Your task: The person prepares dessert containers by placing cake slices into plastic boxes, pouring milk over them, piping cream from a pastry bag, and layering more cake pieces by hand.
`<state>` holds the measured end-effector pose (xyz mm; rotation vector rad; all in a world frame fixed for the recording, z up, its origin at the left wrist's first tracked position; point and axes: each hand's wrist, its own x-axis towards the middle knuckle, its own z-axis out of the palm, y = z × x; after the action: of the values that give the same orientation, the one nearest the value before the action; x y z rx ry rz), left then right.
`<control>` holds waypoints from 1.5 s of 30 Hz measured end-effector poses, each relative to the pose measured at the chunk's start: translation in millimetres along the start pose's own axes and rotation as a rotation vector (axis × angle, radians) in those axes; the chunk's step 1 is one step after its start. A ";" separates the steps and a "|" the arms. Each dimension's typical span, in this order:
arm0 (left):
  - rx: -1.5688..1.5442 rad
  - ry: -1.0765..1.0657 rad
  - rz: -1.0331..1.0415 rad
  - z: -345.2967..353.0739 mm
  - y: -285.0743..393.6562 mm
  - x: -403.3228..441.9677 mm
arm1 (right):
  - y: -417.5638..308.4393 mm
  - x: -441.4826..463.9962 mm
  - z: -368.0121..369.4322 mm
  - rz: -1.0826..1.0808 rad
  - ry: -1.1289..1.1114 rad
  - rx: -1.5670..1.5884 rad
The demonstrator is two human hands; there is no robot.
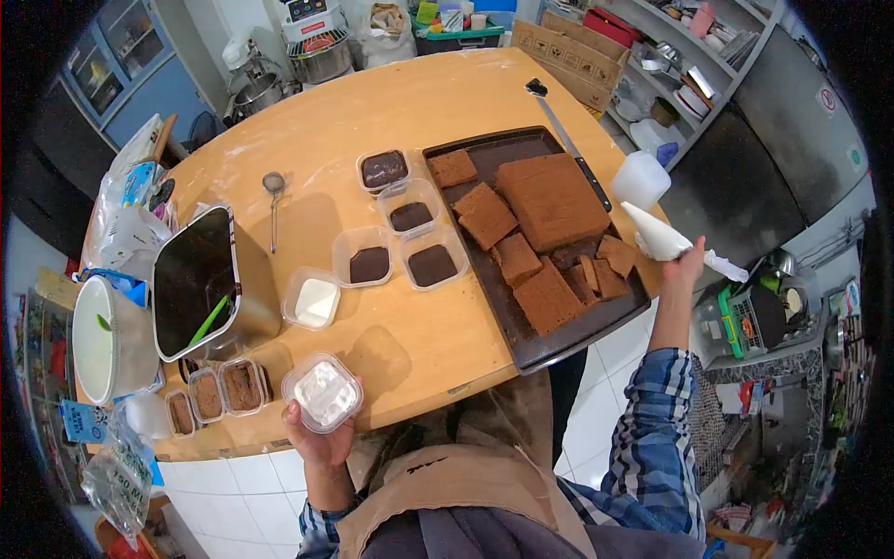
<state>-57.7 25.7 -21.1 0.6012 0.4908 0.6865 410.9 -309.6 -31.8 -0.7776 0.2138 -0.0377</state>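
My left hand point(317, 442) holds a clear square tub point(323, 392) with white cream in it, over the table's front edge. In my right hand point(685, 265) is a white piping bag point(657, 235), its tip pointing up and left, beside the tray's right edge. On the dark baking tray point(503, 321) lie a large brown cake slab point(551, 199) and several smaller cut pieces. Left of the tray, several tubs hold a dark layer, one of them at the middle point(363, 261). Another tub point(313, 299) shows a white filling.
A metal container point(251, 321) with dark contents and a green spatula stands at left, beside a white bucket point(110, 345). Filled tubs point(244, 385) sit in front of it. A small strainer point(274, 210) lies behind. A long knife point(587, 168) rests along the tray's far right edge.
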 end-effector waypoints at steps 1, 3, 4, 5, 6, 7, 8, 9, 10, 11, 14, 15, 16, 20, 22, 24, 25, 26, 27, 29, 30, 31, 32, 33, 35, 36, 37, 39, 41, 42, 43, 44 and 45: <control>-0.001 0.008 0.001 -1.0 -0.9 0.3 | 4.3 10.0 -7.6 -0.011 0.002 0.024; -0.006 -0.001 0.000 -1.3 -0.7 0.4 | 9.4 18.3 -15.3 -0.040 0.036 0.047; -0.010 -0.018 -0.003 -0.6 -0.3 0.6 | 10.4 16.4 -15.7 -0.058 0.068 0.044; -0.014 -0.035 -0.006 0.2 0.2 0.7 | 11.3 14.2 -16.5 -0.077 0.100 0.041; -0.009 -0.040 -0.014 1.3 0.9 0.6 | 10.7 15.0 -20.2 -0.093 0.093 0.051; -0.004 -0.045 -0.021 2.8 1.8 0.6 | 8.3 16.1 -23.8 -0.110 0.085 0.061; -0.001 -0.051 -0.028 4.2 2.2 0.8 | 7.1 16.7 -27.3 -0.128 0.076 0.072; 0.003 -0.044 -0.028 5.1 2.3 0.9 | 3.8 8.1 -22.4 -0.126 0.073 0.084; 0.007 -0.036 -0.027 5.8 2.4 0.7 | -3.9 -11.9 -7.4 -0.123 0.069 0.097; 0.013 -0.027 -0.025 6.2 2.6 0.4 | -10.1 -31.4 5.4 -0.118 0.065 0.109; -0.023 0.004 -0.016 3.5 -0.2 1.6 | -18.3 -75.5 16.0 -0.054 -0.298 0.137; -0.017 0.008 -0.010 3.7 -0.1 1.5 | -15.3 -105.2 41.2 -0.016 -0.345 0.164; -0.010 0.010 -0.004 4.1 0.2 1.4 | -7.1 -126.1 54.2 0.015 -0.454 0.158; -0.015 -0.027 0.008 6.1 1.4 1.0 | 42.0 -222.2 110.1 0.054 -0.227 -0.018; -0.014 -0.005 0.011 9.7 1.5 -0.6 | 69.9 -257.6 118.7 0.078 -0.329 0.134; -0.030 0.005 0.009 10.5 1.5 -2.5 | 99.6 -281.7 113.8 -0.067 -0.428 0.112; -0.046 0.003 0.001 9.2 1.4 -2.9 | 111.8 -289.8 111.2 -0.119 -0.486 0.082; -0.061 -0.001 -0.009 8.9 1.7 -3.3 | 122.4 -296.1 109.2 -0.173 -0.542 0.053; -0.013 -0.003 -0.010 11.7 2.9 -3.8 | 131.1 -300.5 108.0 -0.190 -0.572 0.015; -0.022 -0.017 -0.006 9.5 3.1 -2.5 | 143.7 -306.0 106.7 -0.230 -0.634 -0.069; -0.030 -0.022 -0.003 8.5 1.9 -2.1 | 148.3 -308.9 107.6 -0.222 -0.639 -0.063; -0.025 -0.003 0.003 8.0 0.6 -2.2 | 152.5 -311.8 108.8 -0.212 -0.645 -0.057; -0.021 0.017 0.009 7.7 -0.8 -2.3 | 156.3 -313.8 109.2 -0.200 -0.652 -0.050; -0.014 0.037 0.017 7.2 -1.7 -2.2 | 159.9 -314.7 108.0 -0.184 -0.661 -0.037; -0.009 0.061 0.018 4.5 -1.9 -2.5 | 166.3 -315.5 102.6 -0.187 -0.654 -0.057; -0.005 0.073 0.018 3.3 -1.4 -2.7 | 167.6 -316.7 99.5 -0.187 -0.649 -0.066; 0.001 0.050 0.014 2.5 -0.6 -2.7 | 165.8 -319.3 94.1 -0.157 -0.618 -0.189; 0.010 0.003 0.005 1.7 0.6 -2.3 | 156.6 -323.4 78.5 -0.098 -0.557 -0.437; 0.005 0.008 -0.005 1.5 0.8 -2.5 | 140.4 -322.9 71.0 -0.297 -0.734 -0.653; 0.001 0.012 -0.009 1.2 0.7 -2.6 | 131.2 -322.3 66.6 -0.399 -0.824 -0.758; -0.008 0.017 -0.014 0.3 0.2 -2.5 | 122.6 -322.7 58.3 -0.435 -0.867 -0.907; -0.017 0.021 -0.018 -1.3 -0.5 -2.0 | 115.0 -324.2 54.7 -0.422 -0.900 -0.982; -0.026 0.024 -0.023 -2.1 -0.4 -1.4 | 107.0 -326.0 53.4 -0.410 -0.932 -1.058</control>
<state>-59.7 25.2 -22.6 0.5627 0.5096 0.6778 98.4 -159.8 -11.9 -1.7875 -0.8929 0.0603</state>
